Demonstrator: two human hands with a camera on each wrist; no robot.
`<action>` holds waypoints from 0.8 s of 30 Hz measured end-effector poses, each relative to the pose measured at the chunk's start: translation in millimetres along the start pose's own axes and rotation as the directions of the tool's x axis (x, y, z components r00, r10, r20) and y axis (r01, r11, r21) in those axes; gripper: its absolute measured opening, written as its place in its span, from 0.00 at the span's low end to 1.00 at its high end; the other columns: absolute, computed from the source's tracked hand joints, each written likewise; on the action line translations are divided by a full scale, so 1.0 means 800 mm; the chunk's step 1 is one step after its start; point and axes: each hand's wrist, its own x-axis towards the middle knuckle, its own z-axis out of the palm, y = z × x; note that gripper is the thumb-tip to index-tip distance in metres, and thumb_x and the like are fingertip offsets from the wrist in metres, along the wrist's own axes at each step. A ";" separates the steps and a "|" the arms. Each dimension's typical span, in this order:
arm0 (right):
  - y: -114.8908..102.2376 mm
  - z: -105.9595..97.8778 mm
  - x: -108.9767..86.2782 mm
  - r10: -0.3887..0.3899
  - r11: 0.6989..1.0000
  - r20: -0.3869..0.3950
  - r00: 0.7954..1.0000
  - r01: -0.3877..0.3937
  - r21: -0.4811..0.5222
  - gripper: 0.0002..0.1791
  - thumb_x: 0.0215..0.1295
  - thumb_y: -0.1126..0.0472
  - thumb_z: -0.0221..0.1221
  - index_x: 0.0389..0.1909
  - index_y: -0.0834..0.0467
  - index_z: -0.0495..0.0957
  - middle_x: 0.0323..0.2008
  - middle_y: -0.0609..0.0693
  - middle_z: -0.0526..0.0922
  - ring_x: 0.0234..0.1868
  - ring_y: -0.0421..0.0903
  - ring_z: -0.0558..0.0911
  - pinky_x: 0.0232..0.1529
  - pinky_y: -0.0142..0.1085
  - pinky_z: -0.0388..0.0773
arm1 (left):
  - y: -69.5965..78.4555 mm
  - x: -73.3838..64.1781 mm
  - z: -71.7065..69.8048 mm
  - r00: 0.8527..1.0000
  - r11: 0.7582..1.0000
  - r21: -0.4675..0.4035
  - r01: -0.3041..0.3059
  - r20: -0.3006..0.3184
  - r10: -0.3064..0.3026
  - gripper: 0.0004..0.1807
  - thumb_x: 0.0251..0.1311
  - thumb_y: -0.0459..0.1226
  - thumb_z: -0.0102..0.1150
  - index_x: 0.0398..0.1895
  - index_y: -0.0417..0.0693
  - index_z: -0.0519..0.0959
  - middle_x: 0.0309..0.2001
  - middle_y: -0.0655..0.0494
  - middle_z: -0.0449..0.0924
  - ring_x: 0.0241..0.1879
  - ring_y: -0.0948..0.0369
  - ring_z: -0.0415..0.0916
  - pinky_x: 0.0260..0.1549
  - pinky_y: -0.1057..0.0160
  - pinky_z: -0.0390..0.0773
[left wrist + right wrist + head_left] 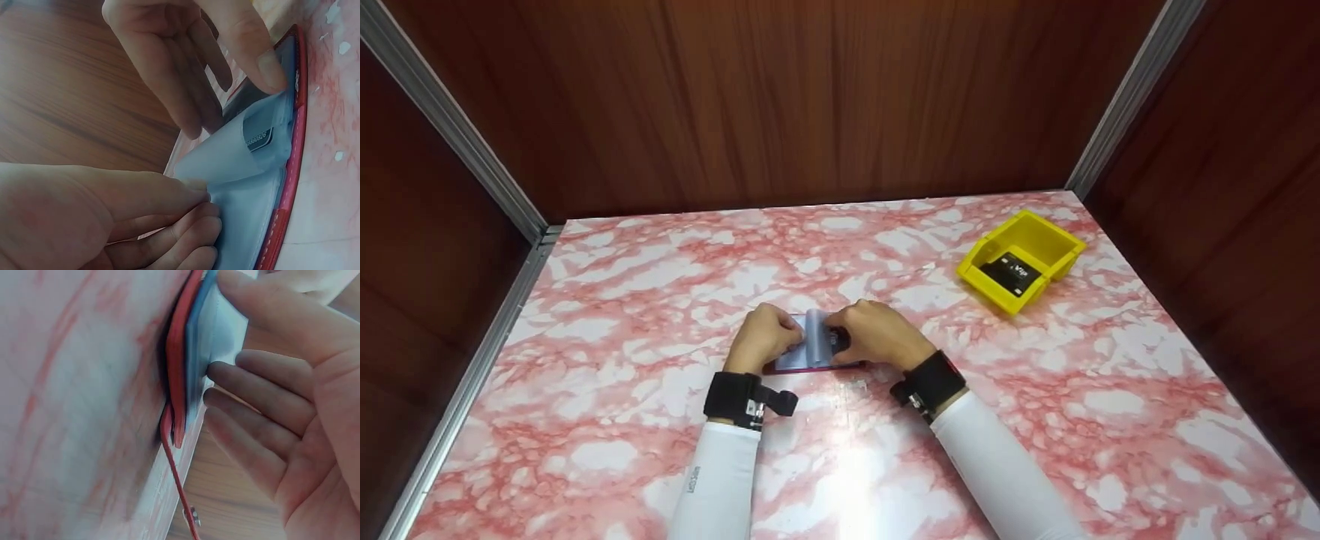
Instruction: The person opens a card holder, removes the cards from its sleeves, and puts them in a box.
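A red-edged card holder [297, 140] with clear plastic sleeves lies spread on the table. One sleeve page [815, 337] is lifted and curled over between the two hands. My left hand [765, 336] has its fingers curled and pinches the plastic at the left part. My right hand [885, 334] rests at the right part, thumb on the near edge of the sleeves and fingers extended along the far side. Under it shows a black card [838, 340], partly hidden. In the right wrist view, a red strap [179, 486] with a metal snap hangs off the holder.
A yellow bin [1065, 262] stands at the back right of the table, with black cards [1012, 274] marked "Vip" inside. Red-and-white marbled tabletop [622, 450] surrounds the hands. Brown wood-look panels [810, 105] enclose the back and sides.
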 end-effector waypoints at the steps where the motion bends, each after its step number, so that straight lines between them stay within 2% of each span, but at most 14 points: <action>1: -0.001 0.001 0.001 0.001 1.000 0.006 1.000 -0.001 0.008 0.27 0.54 0.49 0.83 0.54 0.53 0.88 0.39 0.49 0.93 0.34 0.42 0.82 0.41 0.43 0.87 | -0.006 0.005 0.002 1.000 1.000 -0.003 -0.014 -0.001 0.014 0.06 0.56 0.34 0.67 0.25 0.51 0.91 0.22 0.60 0.85 0.25 0.62 0.77 0.26 0.65 0.75; 4: -0.003 0.001 0.002 0.009 0.999 0.023 1.000 -0.010 0.037 0.30 0.55 0.49 0.82 0.58 0.53 0.87 0.41 0.49 0.93 0.35 0.41 0.81 0.42 0.42 0.86 | -0.007 0.005 0.002 1.000 1.000 -0.004 -0.011 -0.004 0.011 0.06 0.56 0.34 0.67 0.26 0.51 0.91 0.22 0.59 0.85 0.25 0.62 0.77 0.26 0.65 0.74; 8: -0.004 0.000 0.002 0.005 0.997 0.026 1.000 -0.007 0.079 0.28 0.60 0.54 0.78 0.61 0.53 0.86 0.43 0.49 0.92 0.35 0.42 0.79 0.41 0.40 0.82 | 0.014 -0.015 -0.007 0.999 0.999 -0.001 0.035 -0.004 -0.035 0.04 0.58 0.33 0.69 0.30 0.46 0.92 0.26 0.55 0.88 0.28 0.61 0.79 0.29 0.65 0.76; 10: -0.004 -0.001 0.002 0.006 0.995 0.014 1.000 -0.007 0.097 0.28 0.61 0.56 0.77 0.63 0.54 0.86 0.45 0.49 0.92 0.35 0.42 0.79 0.41 0.38 0.81 | 0.014 -0.015 -0.007 1.000 1.000 -0.004 0.030 -0.004 -0.030 0.04 0.57 0.33 0.69 0.29 0.46 0.91 0.25 0.55 0.88 0.28 0.61 0.79 0.29 0.64 0.76; 14: -0.007 -0.005 0.000 0.013 0.994 -0.062 0.998 -0.006 0.105 0.29 0.63 0.56 0.76 0.65 0.56 0.86 0.50 0.50 0.93 0.37 0.43 0.82 0.42 0.39 0.84 | -0.005 0.001 0.000 1.000 1.000 -0.021 -0.004 -0.011 0.004 0.06 0.54 0.33 0.68 0.22 0.50 0.89 0.21 0.59 0.84 0.24 0.61 0.76 0.24 0.64 0.74; 17: -0.010 -0.008 0.000 0.001 0.996 -0.148 0.989 0.013 0.094 0.28 0.64 0.54 0.76 0.64 0.59 0.86 0.52 0.53 0.94 0.43 0.44 0.90 0.46 0.42 0.91 | -0.004 0.000 -0.002 1.000 0.999 -0.045 -0.017 0.004 0.017 0.06 0.55 0.34 0.68 0.23 0.49 0.90 0.21 0.58 0.84 0.23 0.62 0.77 0.23 0.66 0.74; 19: -0.012 -0.007 0.001 -0.021 0.995 -0.178 0.984 0.038 0.090 0.26 0.66 0.53 0.76 0.62 0.60 0.86 0.53 0.54 0.94 0.48 0.47 0.93 0.49 0.44 0.93 | 0.007 -0.012 -0.010 1.000 0.998 -0.056 -0.006 0.020 0.007 0.05 0.59 0.34 0.70 0.27 0.44 0.91 0.24 0.55 0.87 0.25 0.63 0.79 0.25 0.67 0.75; 21: -0.013 -0.006 0.003 -0.044 0.994 -0.169 0.985 0.061 0.096 0.24 0.68 0.54 0.75 0.61 0.60 0.87 0.53 0.54 0.94 0.51 0.48 0.93 0.51 0.45 0.93 | 0.013 -0.020 -0.017 1.000 0.997 -0.074 0.011 0.025 -0.009 0.06 0.63 0.34 0.69 0.32 0.41 0.92 0.27 0.52 0.89 0.26 0.63 0.80 0.27 0.69 0.76; 24: -0.016 -0.001 0.003 -0.081 0.990 -0.078 0.994 0.089 0.106 0.21 0.71 0.54 0.73 0.61 0.56 0.88 0.52 0.52 0.94 0.47 0.47 0.92 0.48 0.44 0.91 | 0.014 -0.025 -0.025 0.998 0.989 -0.134 0.056 0.013 -0.055 0.09 0.67 0.34 0.67 0.37 0.37 0.91 0.28 0.52 0.89 0.27 0.64 0.81 0.28 0.72 0.78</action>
